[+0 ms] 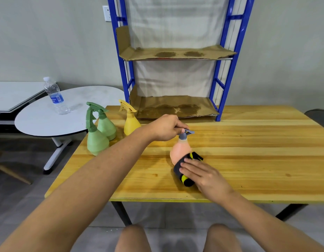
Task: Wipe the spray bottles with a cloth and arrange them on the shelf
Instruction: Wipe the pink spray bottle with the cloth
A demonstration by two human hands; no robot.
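Head view shows the task barely begun: left hand (166, 127) grips the peach plastic spray bottle (180, 151) mid-bench by its grey trigger top while right hand (204, 174) presses a black-and-yellow cloth (183, 170) to it with straight fingers, three other bottles wait far left and the blue metal shelf (177, 53) holds none.

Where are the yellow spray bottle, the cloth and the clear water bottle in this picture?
yellow spray bottle (130, 126): head view, on its rounded body.
cloth (179, 170): head view, on the dark fabric beside the right hand's fingertips.
water bottle (56, 99): head view, on its blue label.
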